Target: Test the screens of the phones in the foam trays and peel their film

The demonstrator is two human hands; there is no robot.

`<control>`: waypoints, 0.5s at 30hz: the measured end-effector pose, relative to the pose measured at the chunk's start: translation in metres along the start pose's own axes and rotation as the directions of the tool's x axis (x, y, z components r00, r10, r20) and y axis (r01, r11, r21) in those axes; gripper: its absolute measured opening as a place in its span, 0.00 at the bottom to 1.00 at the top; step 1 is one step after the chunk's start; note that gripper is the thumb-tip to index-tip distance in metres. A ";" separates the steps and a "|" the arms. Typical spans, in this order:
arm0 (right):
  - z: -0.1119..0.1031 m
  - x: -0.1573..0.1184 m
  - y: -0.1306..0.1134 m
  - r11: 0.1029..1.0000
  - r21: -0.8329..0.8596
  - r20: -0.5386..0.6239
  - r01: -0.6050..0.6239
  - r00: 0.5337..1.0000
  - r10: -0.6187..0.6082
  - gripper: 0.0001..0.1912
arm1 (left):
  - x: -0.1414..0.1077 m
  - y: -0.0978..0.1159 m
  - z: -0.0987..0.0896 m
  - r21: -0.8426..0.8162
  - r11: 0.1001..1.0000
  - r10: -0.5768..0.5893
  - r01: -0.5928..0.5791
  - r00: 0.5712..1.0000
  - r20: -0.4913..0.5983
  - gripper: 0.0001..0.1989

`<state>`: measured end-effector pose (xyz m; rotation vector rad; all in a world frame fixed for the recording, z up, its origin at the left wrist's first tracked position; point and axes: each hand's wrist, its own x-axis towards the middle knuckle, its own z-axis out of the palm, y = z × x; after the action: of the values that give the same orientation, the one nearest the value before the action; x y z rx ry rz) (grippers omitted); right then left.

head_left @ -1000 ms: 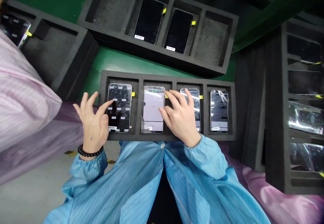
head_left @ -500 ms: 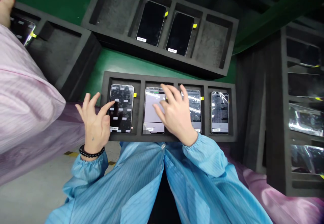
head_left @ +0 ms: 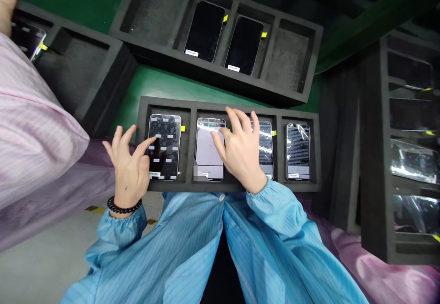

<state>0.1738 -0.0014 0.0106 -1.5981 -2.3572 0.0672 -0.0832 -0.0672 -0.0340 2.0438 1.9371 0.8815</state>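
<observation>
A dark foam tray [head_left: 237, 185] lies across my lap with a smartphone in each compartment. My left hand [head_left: 129, 168] has its fingers spread, the index fingertip at the screen of the leftmost phone [head_left: 165, 148], which shows small pale blocks on black. My right hand [head_left: 240, 150] is open above the middle of the tray, fingers bent and apart. Its thumb and index finger are over the right edge of a phone with a pale screen [head_left: 208, 148]. Partly behind this hand lies a phone with lines of text [head_left: 266, 143]. The rightmost phone [head_left: 298, 150] shows similar text.
Beyond my tray, another foam tray [head_left: 206, 72] holds two dark-screened phones on the green surface [head_left: 161, 81]. At left, a co-worker's hand [head_left: 7, 10] and pink sleeve [head_left: 34, 111] are by another tray [head_left: 113, 65]. A tray of phones [head_left: 374, 157] stands at right.
My right hand has shifted slightly right and up, uncovering more of the pale-screened phone. The left hand stays at the leftmost phone.
</observation>
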 end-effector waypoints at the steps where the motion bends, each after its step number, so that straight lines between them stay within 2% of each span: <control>1: -0.001 -0.001 0.001 1.000 -0.006 -0.013 -0.004 1.000 0.004 0.24 | 0.000 0.000 0.000 -0.001 1.000 0.001 -0.001 1.000 0.003 0.27; 3: 0.000 -0.003 0.000 0.994 0.007 0.022 0.105 0.994 -0.105 0.22 | 0.000 0.000 0.000 -0.002 1.000 0.002 -0.002 1.000 0.007 0.27; 5: 0.002 -0.007 -0.003 0.966 0.041 0.085 0.254 0.963 -0.257 0.22 | 0.000 0.000 0.000 -0.003 1.000 0.001 -0.001 1.000 0.006 0.28; 6: 0.002 -0.009 -0.003 0.956 0.052 0.104 0.290 0.950 -0.294 0.22 | 0.000 0.000 0.000 -0.002 1.000 -0.001 0.001 1.000 0.004 0.28; 8: 0.001 -0.013 -0.003 0.970 0.037 0.088 0.242 0.966 -0.244 0.21 | 0.000 0.001 0.000 0.002 1.000 -0.003 0.003 1.000 0.000 0.28; 10: -0.002 -0.018 -0.003 0.989 0.002 0.023 0.149 0.989 -0.149 0.20 | 0.001 0.001 0.000 0.010 1.000 -0.009 0.009 1.000 0.004 0.29; 11: -0.003 -0.020 -0.003 0.990 -0.004 0.000 0.142 0.990 -0.142 0.20 | 0.001 0.002 0.000 0.014 1.000 -0.014 0.014 1.000 0.009 0.29; 15: -0.006 -0.027 -0.005 0.940 0.071 0.069 0.333 0.939 -0.338 0.19 | 0.001 0.004 -0.001 0.021 0.999 -0.030 0.029 0.999 0.018 0.29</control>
<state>0.1803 -0.0284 0.0114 -1.1662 -2.6290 0.1281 -0.0805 -0.0671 -0.0311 2.0222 1.9701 0.8363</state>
